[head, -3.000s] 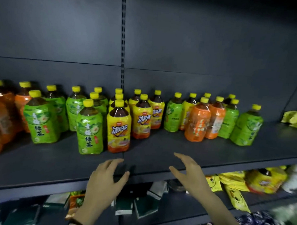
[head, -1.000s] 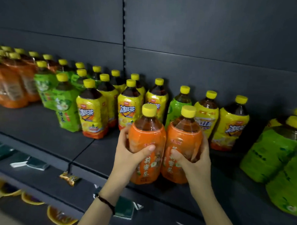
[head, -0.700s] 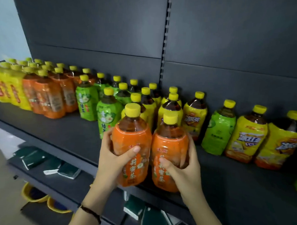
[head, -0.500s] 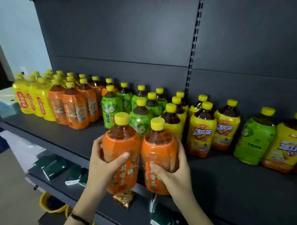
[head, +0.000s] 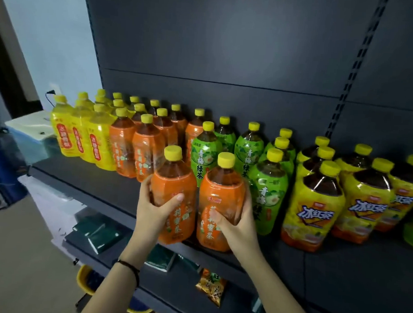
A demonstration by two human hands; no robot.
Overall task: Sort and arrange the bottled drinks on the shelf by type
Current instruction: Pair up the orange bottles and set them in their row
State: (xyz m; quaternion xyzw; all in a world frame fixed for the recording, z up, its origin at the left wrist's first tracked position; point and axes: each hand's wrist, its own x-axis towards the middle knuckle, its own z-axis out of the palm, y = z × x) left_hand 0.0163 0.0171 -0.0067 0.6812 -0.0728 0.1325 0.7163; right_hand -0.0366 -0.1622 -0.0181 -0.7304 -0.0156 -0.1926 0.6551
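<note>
1. We see the left hand (head: 154, 208) wrapped around the left orange bottle (head: 175, 195), with the thumb across its label.
2. The right hand (head: 236, 219) grasps the right orange bottle (head: 220, 199) in the same way.
3. Both bottles stand upright and side by side, touching, at the front edge of the shelf (head: 88, 184) (we cannot tell whether their bases rest on it).
4. Behind them, from left to right, we note the pale yellow bottles (head: 78, 136), the orange group (head: 142, 146), the green bottles (head: 205, 154) and the iced-tea bottles (head: 314, 208).
5. A dark wristband (head: 131, 266) circles the left wrist.
6. On the lower shelf lie green packets (head: 102, 232) and a snack packet (head: 210, 286).
</note>
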